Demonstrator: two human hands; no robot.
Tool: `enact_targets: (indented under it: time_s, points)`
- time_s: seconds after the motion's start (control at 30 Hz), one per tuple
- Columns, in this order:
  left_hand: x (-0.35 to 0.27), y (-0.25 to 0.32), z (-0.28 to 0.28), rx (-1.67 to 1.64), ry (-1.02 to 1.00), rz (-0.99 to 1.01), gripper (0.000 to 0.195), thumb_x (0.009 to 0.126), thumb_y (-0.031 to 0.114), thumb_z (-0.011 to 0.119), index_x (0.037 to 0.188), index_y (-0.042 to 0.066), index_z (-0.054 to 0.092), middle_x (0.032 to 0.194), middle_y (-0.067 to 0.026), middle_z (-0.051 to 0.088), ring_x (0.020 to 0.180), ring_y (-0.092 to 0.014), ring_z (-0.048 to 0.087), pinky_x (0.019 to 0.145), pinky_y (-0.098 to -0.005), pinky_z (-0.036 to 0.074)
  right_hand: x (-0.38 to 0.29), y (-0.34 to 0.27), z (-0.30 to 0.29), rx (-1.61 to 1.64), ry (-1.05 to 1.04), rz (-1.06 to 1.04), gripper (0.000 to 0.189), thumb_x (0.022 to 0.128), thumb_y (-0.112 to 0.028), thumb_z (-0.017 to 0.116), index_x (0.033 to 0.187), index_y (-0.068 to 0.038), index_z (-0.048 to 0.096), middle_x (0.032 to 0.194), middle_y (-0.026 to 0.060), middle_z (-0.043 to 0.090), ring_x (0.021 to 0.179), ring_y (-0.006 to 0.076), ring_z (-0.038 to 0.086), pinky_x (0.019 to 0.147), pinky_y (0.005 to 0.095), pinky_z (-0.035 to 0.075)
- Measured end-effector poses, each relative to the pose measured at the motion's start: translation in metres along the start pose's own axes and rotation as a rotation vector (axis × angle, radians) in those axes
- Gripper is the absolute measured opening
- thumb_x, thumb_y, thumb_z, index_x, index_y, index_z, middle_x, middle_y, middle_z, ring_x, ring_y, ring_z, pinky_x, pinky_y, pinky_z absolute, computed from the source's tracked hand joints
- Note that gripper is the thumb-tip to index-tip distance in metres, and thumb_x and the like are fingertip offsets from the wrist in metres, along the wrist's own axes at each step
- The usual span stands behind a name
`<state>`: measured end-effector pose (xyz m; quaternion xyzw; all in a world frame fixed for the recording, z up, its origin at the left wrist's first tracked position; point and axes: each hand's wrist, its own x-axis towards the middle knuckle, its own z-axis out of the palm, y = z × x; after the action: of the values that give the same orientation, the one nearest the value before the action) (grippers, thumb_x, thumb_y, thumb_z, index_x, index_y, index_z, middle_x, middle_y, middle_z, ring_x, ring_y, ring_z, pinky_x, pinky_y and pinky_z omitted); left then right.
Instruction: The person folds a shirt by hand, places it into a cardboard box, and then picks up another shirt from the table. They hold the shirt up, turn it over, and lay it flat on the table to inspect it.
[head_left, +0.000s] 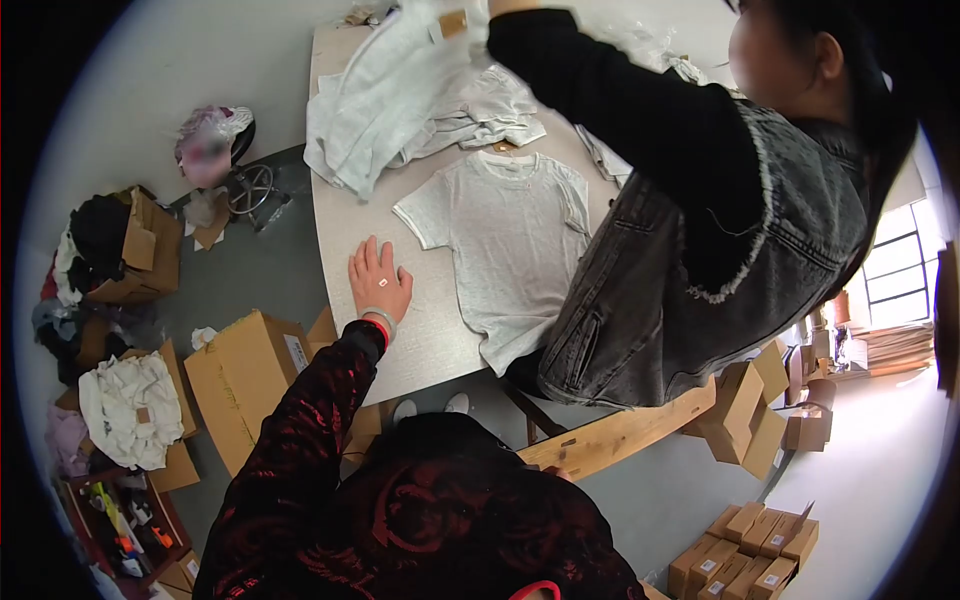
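Note:
My left hand (380, 281) rests palm down on the pale table (405, 352), fingers a little apart, holding nothing. A small white tag or sticker lies on its back, and a bangle (381, 321) circles the wrist. Just right of it a light grey T-shirt (510, 240) is spread out with its collar facing away from me. Only a sliver of my right hand (557, 472) shows, at the edge of a wooden bench (622, 442); my body hides the rest.
At right, a person in a denim vest (720, 247) leans over the table, an arm near a lifted, blurred pale garment (405, 90). More grey garments (487, 112) lie behind. Left are a large carton (244, 375) and a box of white cloth (131, 409). Small cartons (742, 555) stand lower right.

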<state>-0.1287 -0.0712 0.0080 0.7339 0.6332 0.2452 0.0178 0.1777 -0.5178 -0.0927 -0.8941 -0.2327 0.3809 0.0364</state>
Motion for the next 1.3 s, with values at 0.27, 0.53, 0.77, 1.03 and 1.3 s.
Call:
enact_targets:
  time_s: [0.27, 0.53, 0.77, 1.03, 1.3]
  points:
    - [0.004, 0.01, -0.003, -0.02, -0.004, 0.014, 0.049, 0.084, 0.022, 0.055, 0.128, 0.001, 0.049, 0.14, -0.0185, 0.038, 0.133, -0.036, 0.032, 0.113, -0.0492, 0.022, 0.037, 0.047, 0.023, 0.039, -0.072, -0.042, 0.016, 0.074, -0.017, 0.067, 0.086, -0.007, 0.072, 0.082, 0.0127, 0.072, 0.086, 0.0264, 0.07, 0.077, 0.0362, 0.052]
    - [0.0, -0.003, -0.002, 0.01, -0.02, -0.019, 0.049, 0.084, 0.022, 0.054, 0.129, 0.001, 0.048, 0.141, -0.0188, 0.038, 0.134, -0.036, 0.031, 0.114, -0.049, 0.021, 0.018, 0.005, 0.004, 0.08, -0.1, -0.035, 0.017, 0.074, -0.018, 0.067, 0.086, -0.007, 0.072, 0.083, 0.0134, 0.072, 0.086, 0.0272, 0.07, 0.077, 0.0368, 0.052]
    - [0.002, 0.005, -0.005, -0.006, -0.015, -0.015, 0.049, 0.084, 0.022, 0.055, 0.128, 0.003, 0.048, 0.141, -0.0187, 0.038, 0.134, -0.036, 0.03, 0.114, -0.0489, 0.02, 0.037, 0.042, 0.021, -0.025, -0.068, -0.074, 0.019, 0.073, -0.02, 0.067, 0.086, -0.008, 0.072, 0.083, 0.0129, 0.072, 0.087, 0.0268, 0.07, 0.077, 0.0366, 0.052]
    - [-0.004, -0.007, -0.007, 0.025, -0.022, -0.032, 0.05, 0.084, 0.023, 0.055, 0.129, 0.003, 0.048, 0.141, -0.0181, 0.038, 0.134, -0.035, 0.031, 0.114, -0.0487, 0.021, 0.022, 0.019, 0.014, 0.035, -0.088, -0.018, 0.018, 0.071, -0.02, 0.068, 0.083, -0.008, 0.073, 0.083, 0.0123, 0.072, 0.088, 0.0256, 0.07, 0.078, 0.0357, 0.052]
    - [-0.017, -0.016, 0.005, -0.057, -0.129, -0.046, 0.05, 0.083, 0.025, 0.056, 0.128, 0.005, 0.05, 0.142, -0.0167, 0.039, 0.134, -0.033, 0.032, 0.114, -0.0477, 0.021, 0.033, 0.054, 0.035, 0.029, -0.108, -0.051, 0.019, 0.072, -0.021, 0.07, 0.084, -0.007, 0.073, 0.083, 0.013, 0.072, 0.087, 0.0258, 0.07, 0.078, 0.0354, 0.053]
